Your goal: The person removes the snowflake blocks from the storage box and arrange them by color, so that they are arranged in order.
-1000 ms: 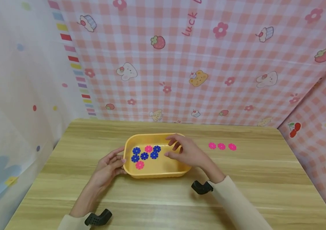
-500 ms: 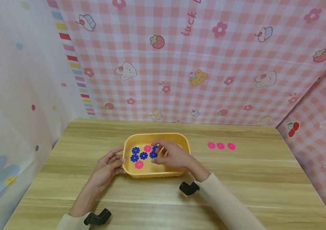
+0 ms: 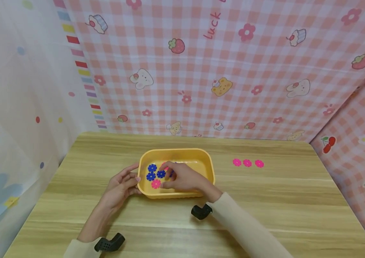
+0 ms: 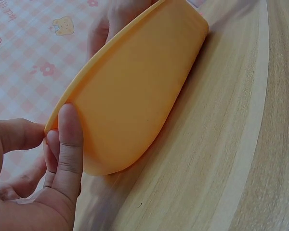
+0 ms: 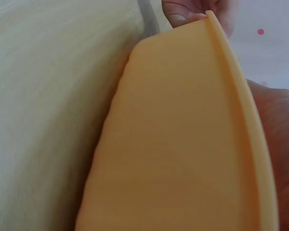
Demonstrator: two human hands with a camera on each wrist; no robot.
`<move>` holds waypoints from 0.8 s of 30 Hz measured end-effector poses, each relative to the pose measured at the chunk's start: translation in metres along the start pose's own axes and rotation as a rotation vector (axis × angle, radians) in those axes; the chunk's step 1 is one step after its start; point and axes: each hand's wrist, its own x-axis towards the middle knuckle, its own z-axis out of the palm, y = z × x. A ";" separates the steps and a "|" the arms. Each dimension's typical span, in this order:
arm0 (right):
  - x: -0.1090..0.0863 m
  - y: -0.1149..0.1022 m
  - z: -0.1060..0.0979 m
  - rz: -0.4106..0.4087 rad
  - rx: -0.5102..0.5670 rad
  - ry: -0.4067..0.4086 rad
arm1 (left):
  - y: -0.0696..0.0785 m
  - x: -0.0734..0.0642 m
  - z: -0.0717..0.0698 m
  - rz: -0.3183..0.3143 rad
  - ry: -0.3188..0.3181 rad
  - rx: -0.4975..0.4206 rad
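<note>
The left hand point(image 3: 121, 187) grips the yellow tray point(image 3: 203, 166); the right hand point(image 3: 183, 177), over it, has thumb and fingers spread apart, a pink disc point(image 3: 155, 184) just beside its thumb.

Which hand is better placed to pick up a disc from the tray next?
Probably the right hand: it's over the yellow tray, near a pink disc. The left hand is holding the tray's side.
</note>
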 end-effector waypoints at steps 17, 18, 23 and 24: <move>0.020 -0.003 0.021 0.042 -0.109 0.034 | 0.000 0.000 0.000 0.001 -0.005 0.000; 0.021 -0.002 0.021 0.043 -0.121 0.035 | 0.000 0.000 0.000 0.000 -0.004 0.001; 0.023 -0.001 0.023 0.039 -0.166 0.036 | 0.000 0.000 0.000 -0.010 -0.002 0.003; 0.023 -0.001 0.023 0.037 -0.170 0.034 | 0.000 0.000 -0.001 -0.011 0.000 0.002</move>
